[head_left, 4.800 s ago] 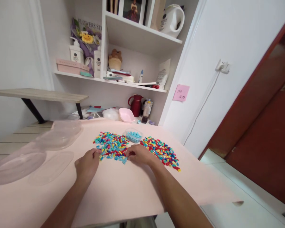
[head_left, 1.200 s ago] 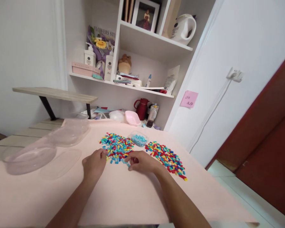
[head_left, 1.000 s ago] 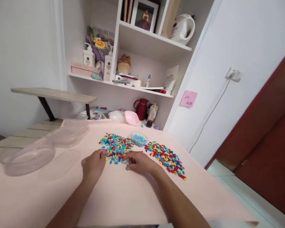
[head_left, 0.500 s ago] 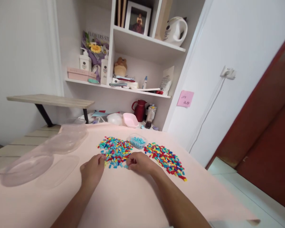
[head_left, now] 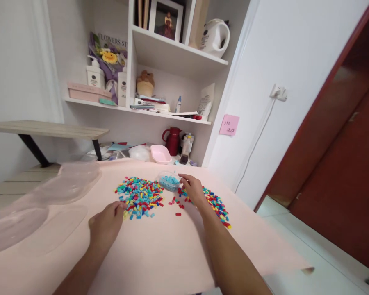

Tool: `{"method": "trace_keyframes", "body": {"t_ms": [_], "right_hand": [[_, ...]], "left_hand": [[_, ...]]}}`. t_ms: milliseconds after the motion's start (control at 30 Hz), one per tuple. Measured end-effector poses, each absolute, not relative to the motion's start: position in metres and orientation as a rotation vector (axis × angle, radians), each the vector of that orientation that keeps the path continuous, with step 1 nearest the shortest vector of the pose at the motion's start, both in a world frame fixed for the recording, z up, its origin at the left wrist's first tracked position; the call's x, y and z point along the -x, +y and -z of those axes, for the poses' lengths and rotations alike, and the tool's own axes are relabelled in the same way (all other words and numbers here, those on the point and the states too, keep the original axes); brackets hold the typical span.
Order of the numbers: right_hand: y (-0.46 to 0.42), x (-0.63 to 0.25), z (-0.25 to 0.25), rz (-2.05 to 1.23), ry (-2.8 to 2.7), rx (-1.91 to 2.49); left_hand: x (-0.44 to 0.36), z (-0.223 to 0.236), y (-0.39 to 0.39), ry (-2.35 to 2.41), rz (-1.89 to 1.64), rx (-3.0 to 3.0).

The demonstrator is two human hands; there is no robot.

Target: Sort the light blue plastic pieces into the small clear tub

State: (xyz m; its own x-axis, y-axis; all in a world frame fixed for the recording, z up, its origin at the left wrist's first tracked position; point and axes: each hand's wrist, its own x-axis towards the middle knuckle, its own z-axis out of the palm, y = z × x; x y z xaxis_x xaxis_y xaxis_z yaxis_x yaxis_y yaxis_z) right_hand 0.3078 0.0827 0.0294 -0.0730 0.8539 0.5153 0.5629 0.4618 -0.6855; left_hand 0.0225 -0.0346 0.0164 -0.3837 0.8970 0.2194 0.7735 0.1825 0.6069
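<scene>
My right hand (head_left: 193, 189) hovers beside the right rim of a small clear container (head_left: 169, 189) that holds light blue toy bricks (head_left: 169, 182). Its fingers are apart, and nothing shows between them. Curled closed, my left hand (head_left: 107, 224) rests at the near left edge of a mixed pile of small coloured bricks (head_left: 140, 194); whatever its fingers hold is hidden. A second pile of mixed bricks (head_left: 217, 205) lies to the right, partly behind my right hand and forearm. Several red bricks (head_left: 178, 214) are scattered between the two piles.
Clear plastic trays (head_left: 76, 184) and a clear flat lid (head_left: 53, 229) lie on the pink table cover (head_left: 153, 250) at left. A pink tub (head_left: 160, 154), a red jug (head_left: 173, 141) and a bottle (head_left: 187, 149) stand at the back, under shelves. A wooden stand (head_left: 49, 130) is at left.
My right hand has moved from the left pile's near edge up to the clear container, and its fingers have opened. Loose red bricks show between the piles. The left hand stays closed by the pile.
</scene>
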Motion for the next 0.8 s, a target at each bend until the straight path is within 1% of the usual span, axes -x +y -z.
{"method": "trace_keyframes", "body": {"t_ms": [100, 300, 433, 533, 633, 733, 800], "right_hand": [[0.074, -0.307, -0.029, -0.474, -1.645, 1.138], [0.054, -0.293, -0.042, -0.505, -1.55, 1.024], [0.05, -0.301, -0.058, -0.58, -1.205, 0.89], [0.061, -0.321, -0.078, -0.667, -1.04, 0.883], [0.083, -0.346, -0.101, -0.722, -1.187, 1.025], [0.113, -0.365, -0.113, -0.588, -1.528, 1.354], [0.135, -0.371, -0.111, -0.504, -1.648, 1.507]], "left_hand": [[-0.021, -0.014, -0.034, 2.255, -0.992, -1.624], [-0.02, -0.014, -0.033, 2.256, -0.986, -1.616], [-0.02, -0.016, -0.033, 2.258, -0.937, -1.628], [-0.02, -0.018, -0.033, 2.258, -0.908, -1.628], [-0.021, -0.016, -0.034, 2.25, -0.913, -1.66], [-0.019, -0.005, -0.032, 2.193, -0.96, -1.746], [-0.015, 0.009, -0.028, 2.168, -1.041, -1.787]]}}
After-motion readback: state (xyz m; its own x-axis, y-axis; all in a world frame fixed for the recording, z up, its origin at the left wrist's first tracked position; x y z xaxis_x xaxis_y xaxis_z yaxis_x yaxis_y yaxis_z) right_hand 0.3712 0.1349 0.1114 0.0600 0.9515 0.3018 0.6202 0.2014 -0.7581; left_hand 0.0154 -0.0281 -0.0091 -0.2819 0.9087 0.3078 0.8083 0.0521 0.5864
